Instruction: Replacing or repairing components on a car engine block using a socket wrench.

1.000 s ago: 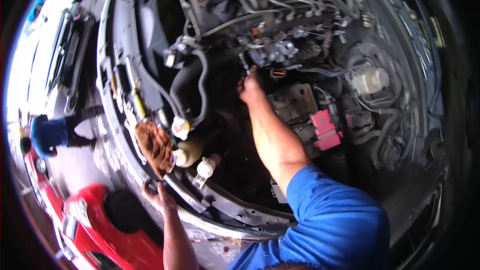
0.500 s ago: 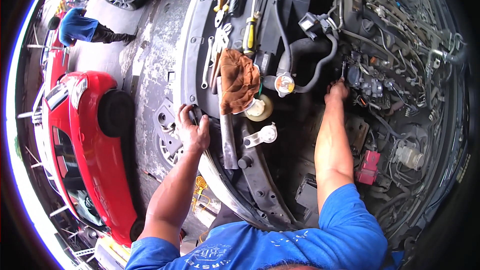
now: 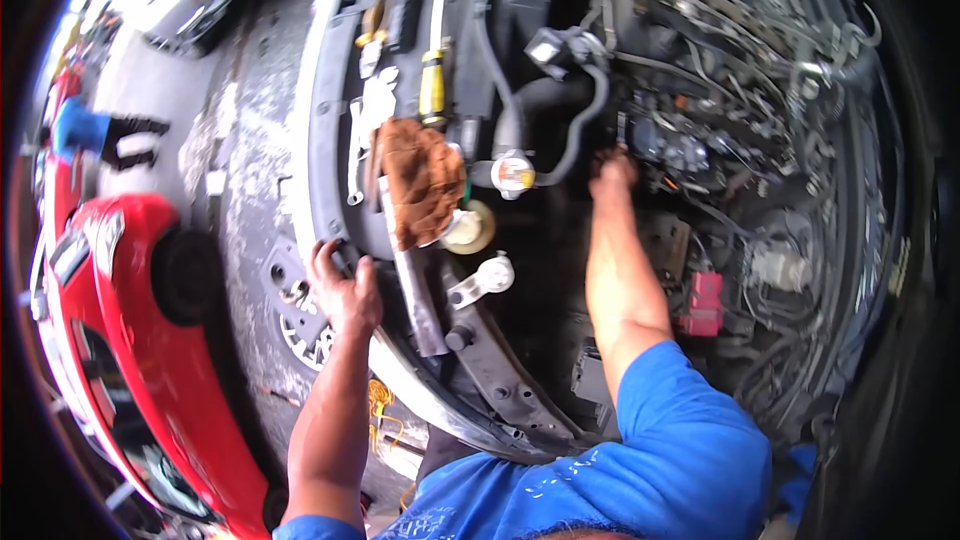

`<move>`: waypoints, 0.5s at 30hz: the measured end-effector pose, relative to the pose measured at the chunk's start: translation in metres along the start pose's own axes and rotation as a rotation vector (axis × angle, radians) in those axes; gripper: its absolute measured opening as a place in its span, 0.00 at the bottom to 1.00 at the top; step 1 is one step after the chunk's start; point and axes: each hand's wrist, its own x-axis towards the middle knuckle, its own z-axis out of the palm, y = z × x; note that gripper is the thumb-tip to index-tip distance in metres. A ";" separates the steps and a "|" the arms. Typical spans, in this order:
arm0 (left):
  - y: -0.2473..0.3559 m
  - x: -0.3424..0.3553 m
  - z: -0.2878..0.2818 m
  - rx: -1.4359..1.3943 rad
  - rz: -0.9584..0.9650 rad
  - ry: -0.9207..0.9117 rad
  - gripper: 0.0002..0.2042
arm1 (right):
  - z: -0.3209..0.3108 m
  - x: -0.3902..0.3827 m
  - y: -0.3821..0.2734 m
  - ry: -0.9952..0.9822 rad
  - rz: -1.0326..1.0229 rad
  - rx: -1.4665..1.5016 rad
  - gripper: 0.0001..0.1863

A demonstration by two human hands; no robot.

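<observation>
Engine (image 3: 715,80) has slid leftward in view, metal tool (image 3: 622,127) jutting beyond right hand (image 3: 613,174) gripping it.

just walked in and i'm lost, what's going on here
A person in a blue shirt leans over an open engine bay. The right hand reaches in beside the engine, seemingly on a slim metal tool, though blur hides the grip. The left hand rests on the car's front edge. A brown cloth and a yellow-handled screwdriver lie toward the front of the bay.
</observation>
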 end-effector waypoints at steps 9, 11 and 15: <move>-0.005 0.001 0.005 -0.076 0.004 -0.068 0.26 | -0.011 -0.005 -0.009 -0.133 0.364 0.383 0.20; -0.006 0.002 0.006 -0.052 0.005 -0.044 0.26 | -0.016 -0.013 -0.007 -0.145 0.380 0.381 0.20; -0.010 0.003 0.006 -0.060 0.000 -0.072 0.26 | -0.027 -0.042 -0.008 -0.134 0.361 0.360 0.17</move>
